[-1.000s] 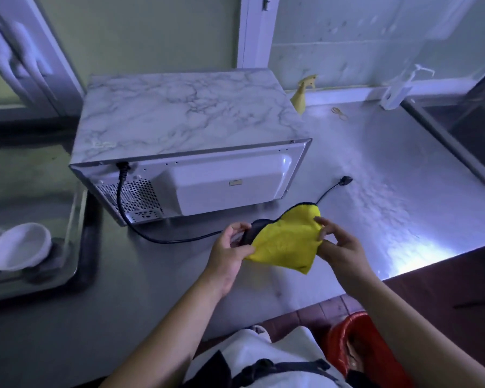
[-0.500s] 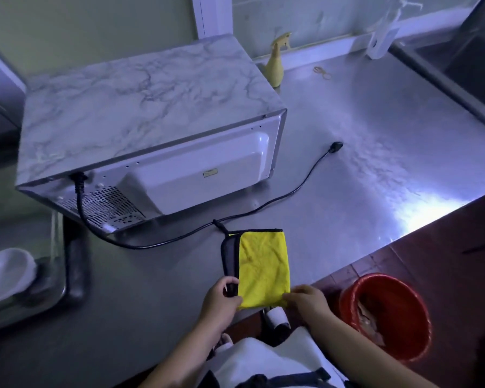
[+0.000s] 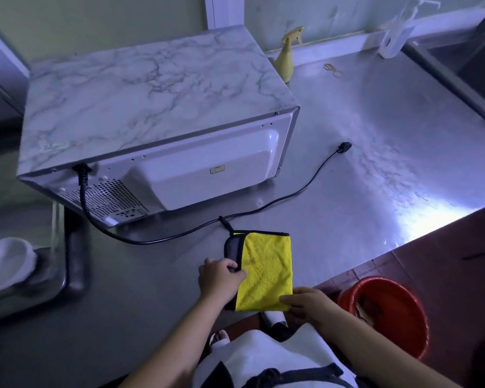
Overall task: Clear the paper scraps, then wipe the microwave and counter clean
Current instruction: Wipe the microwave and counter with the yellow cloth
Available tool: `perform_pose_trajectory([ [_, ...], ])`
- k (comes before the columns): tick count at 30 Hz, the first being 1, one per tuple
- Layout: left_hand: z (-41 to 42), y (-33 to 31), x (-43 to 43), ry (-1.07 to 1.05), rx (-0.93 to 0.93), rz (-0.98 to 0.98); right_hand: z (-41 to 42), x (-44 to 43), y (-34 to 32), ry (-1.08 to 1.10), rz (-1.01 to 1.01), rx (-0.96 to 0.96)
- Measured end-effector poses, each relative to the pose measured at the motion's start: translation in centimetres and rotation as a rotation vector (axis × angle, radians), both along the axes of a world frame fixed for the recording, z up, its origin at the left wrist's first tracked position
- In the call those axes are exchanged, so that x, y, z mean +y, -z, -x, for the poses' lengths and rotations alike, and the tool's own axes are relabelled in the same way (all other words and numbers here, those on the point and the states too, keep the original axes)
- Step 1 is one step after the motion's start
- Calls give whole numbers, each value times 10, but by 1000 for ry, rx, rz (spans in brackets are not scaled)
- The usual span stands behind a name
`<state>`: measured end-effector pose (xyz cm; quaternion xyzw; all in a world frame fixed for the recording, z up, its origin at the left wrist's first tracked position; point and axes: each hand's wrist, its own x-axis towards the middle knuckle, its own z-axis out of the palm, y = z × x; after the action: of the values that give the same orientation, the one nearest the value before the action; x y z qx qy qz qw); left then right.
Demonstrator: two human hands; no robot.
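A folded yellow cloth [image 3: 265, 271] with a grey underside lies flat on the steel counter [image 3: 375, 152] near its front edge. My left hand [image 3: 217, 278] pinches the cloth's left edge between thumb and fingers. My right hand [image 3: 308, 302] holds the cloth's near right corner. The microwave [image 3: 140, 107], with a marble-patterned top, stands behind the cloth with its back panel facing me. Its black power cord [image 3: 300, 191] runs unplugged across the counter and passes just beyond the cloth.
A yellow spray bottle [image 3: 286, 58] stands behind the microwave's right corner, a white pump bottle [image 3: 396, 29] by the window. Rubber bands [image 3: 332, 70] lie nearby. A sink [image 3: 468, 60] is at far right. A red bucket [image 3: 389, 312] sits on the floor. A white bowl [image 3: 7, 261] rests on a tray at left.
The cloth went from held up in the air to lying folded flat on the counter. Both hands came down to its near edges, and my view shifted lower and right.
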<state>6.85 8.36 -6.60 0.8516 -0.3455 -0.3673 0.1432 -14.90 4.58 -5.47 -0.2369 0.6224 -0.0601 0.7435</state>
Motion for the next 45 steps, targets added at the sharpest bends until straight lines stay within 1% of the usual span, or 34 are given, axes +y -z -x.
perform_pose_trajectory([
  [3, -1, -3, -12, 83, -46, 11, -3, 0, 2, -15, 115, 113],
  [5, 0, -4, -2, 202, -85, 138, -5, 1, 3, 22, 131, 120],
  [6, 1, -3, 8, 321, -78, 214, -5, 3, 3, 36, 113, 104],
  [7, 5, -1, 21, 474, -72, 246, -3, 3, 2, 58, 97, 81],
  [9, 11, 5, 46, 766, -139, 192, 1, 3, 2, 119, 57, 11],
  [10, 11, 8, 55, 838, -199, 171, 4, 3, 1, 151, 33, -28],
  [11, 10, 11, 61, 848, -251, 194, 6, 3, 0, 177, 15, -54],
  [13, 6, 8, 62, 773, -261, 333, 11, 6, -4, 204, 35, -76],
  [15, 4, 6, 57, 697, -228, 477, 13, 9, -11, 178, 144, -81],
  [16, 4, 4, 54, 674, -206, 527, 13, 10, -15, 149, 218, -69],
  [17, 4, 1, 52, 640, -149, 533, 15, 9, -18, 117, 296, -34],
  [18, 3, -5, 48, 578, -76, 501, 16, 6, -22, 80, 377, 18],
  [19, 0, -10, 44, 501, 17, 423, 17, 1, -26, 44, 456, 59],
  [20, -5, -14, 38, 422, 116, 330, 18, -5, -31, 0, 515, 71],
  [21, -11, -17, 31, 349, 202, 279, 18, -13, -35, -51, 540, 48],
  [23, -22, -20, 9, 217, 314, 270, 15, -33, -41, -201, 559, 10],
  [25, -31, -20, -15, 147, 344, 263, 6, -61, -40, -352, 677, 114],
  [27, -35, -13, -36, 103, 314, 243, -8, -90, -31, -436, 805, 230],
  [29, -34, -5, -50, 55, 230, 221, -24, -112, -19, -535, 844, 313],
  [31, -27, -2, -55, 55, 94, 229, -36, -123, -5, -636, 803, 435],
  [33, -18, -4, -52, 131, -112, 349, -45, -116, 4, -699, 826, 561],
  [34, -12, -5, -49, 208, -217, 433, -48, -109, 7, -718, 894, 601],
  [35, -4, -6, -46, 288, -292, 507, -51, -100, 7, -726, 1013, 614],
  [36, 5, -5, -43, 361, -347, 553, -55, -91, 9, -739, 1149, 607],
  [37, 14, -3, -42, 431, -380, 549, -56, -83, 10, -759, 1285, 603],
  [38, 22, 0, -41, 488, -390, 477, -57, -77, 13, -827, 1373, 600],
  [39, 28, 4, -40, 529, -403, 369, -57, -75, 17, -950, 1385, 600],
  [41, 31, 20, -40, 568, -422, 171, -52, -75, 31, -1159, 1297, 625],
  [43, 26, 35, -37, 578, -435, 113, -43, -78, 52, -1191, 1229, 667],
  [45, 22, 44, -36, 586, -450, 142, -41, -77, 66, -1136, 1225, 680],
])
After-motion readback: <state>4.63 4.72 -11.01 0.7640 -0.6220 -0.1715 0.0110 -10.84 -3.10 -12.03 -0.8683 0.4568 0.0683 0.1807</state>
